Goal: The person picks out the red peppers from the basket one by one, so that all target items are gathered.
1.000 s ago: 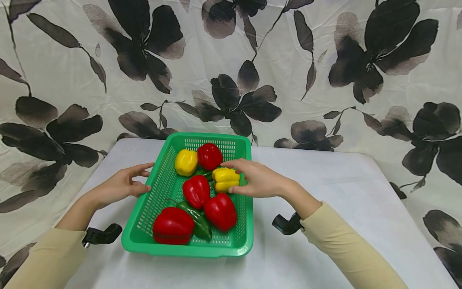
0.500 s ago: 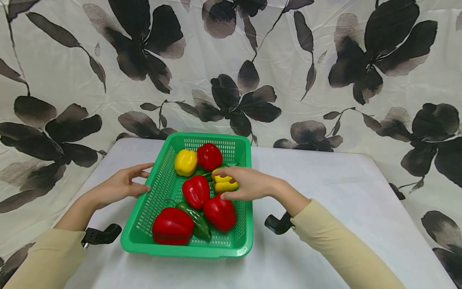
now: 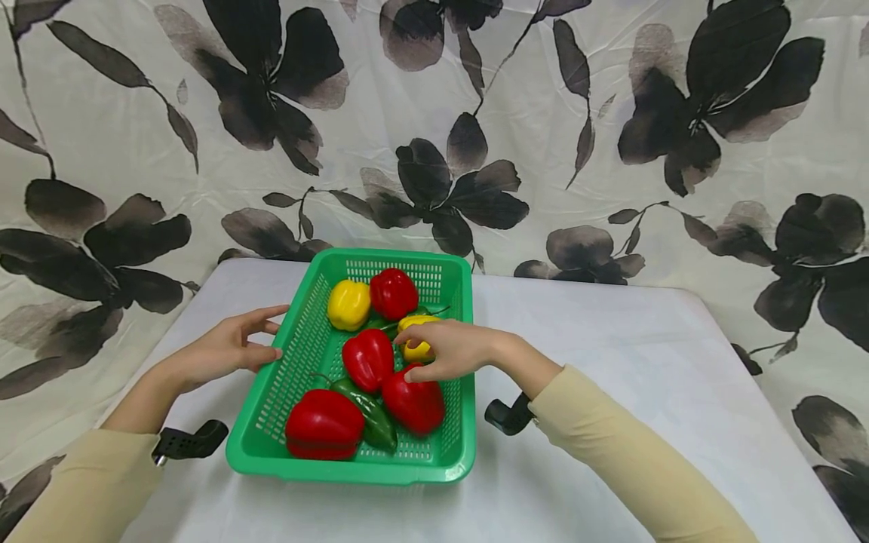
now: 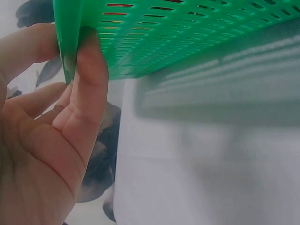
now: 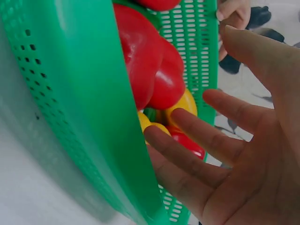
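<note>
A green plastic basket [image 3: 353, 477] holds red and yellow bell peppers and long green peppers. My left hand [image 3: 224, 347] pinches its left rim between thumb and fingers, as the left wrist view shows. Over the basket's right side is my right hand [image 3: 455, 348], fingers spread and holding nothing. It partly covers a yellow bell pepper [image 3: 417, 352]; its thumb overlaps the right red bell pepper [image 3: 414, 407], and its fingertips come close to the middle red bell pepper [image 3: 368, 360]. A long green pepper [image 3: 370, 418] lies in front of these.
Another yellow bell pepper [image 3: 349, 305] and a red one [image 3: 394, 294] sit at the basket's back. A large red bell pepper [image 3: 324, 424] occupies the front left corner. The white-covered table [image 3: 597, 332] meets a floral cloth [image 3: 543, 188] behind.
My right hand has moved left and slightly down, from the far yellow bell pepper toward the middle and right red ones. My left hand stays at the rim.
</note>
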### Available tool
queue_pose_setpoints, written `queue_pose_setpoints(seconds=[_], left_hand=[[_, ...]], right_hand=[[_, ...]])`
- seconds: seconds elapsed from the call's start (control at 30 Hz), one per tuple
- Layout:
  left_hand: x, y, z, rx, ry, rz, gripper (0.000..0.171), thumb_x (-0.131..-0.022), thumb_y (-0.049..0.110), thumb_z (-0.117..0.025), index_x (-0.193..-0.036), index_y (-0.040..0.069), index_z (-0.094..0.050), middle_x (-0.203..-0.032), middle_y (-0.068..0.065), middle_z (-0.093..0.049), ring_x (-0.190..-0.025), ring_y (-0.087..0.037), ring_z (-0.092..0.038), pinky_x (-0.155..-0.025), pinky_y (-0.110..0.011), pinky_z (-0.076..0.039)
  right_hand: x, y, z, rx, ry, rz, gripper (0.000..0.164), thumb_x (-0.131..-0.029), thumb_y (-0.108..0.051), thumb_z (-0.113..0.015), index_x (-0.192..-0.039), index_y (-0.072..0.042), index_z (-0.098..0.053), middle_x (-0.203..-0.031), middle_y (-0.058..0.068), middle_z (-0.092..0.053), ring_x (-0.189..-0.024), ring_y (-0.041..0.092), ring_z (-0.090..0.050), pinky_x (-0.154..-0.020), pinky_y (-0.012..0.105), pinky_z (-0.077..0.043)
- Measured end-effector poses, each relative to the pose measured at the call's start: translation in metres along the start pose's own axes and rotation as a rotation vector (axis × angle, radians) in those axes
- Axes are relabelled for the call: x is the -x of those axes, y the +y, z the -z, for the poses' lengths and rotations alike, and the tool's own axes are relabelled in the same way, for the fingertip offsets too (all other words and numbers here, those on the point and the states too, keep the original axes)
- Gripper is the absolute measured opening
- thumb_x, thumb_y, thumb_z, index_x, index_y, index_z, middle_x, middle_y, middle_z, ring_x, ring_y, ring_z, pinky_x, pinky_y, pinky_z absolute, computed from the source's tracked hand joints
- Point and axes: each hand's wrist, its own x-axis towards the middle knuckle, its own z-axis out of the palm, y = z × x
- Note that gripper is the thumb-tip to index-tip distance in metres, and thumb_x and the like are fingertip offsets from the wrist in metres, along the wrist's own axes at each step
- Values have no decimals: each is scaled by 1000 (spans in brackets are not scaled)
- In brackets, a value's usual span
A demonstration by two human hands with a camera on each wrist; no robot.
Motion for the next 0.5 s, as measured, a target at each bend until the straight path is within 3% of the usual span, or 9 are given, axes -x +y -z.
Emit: queue_pose_setpoints(seconds=[0.5], left_hand=[[-3,-4,0,6,1,9,72,-88,18,-61,-146,9,-19,-124,-25,-44,-83,-26,-65,-72,-39,-56]], right_hand=[[-12,1,-1,4,-104,-102,51,-87,-30,-61,-131,-10,-46,-126,10,-56,-116,22,-51,-85,30,-51]])
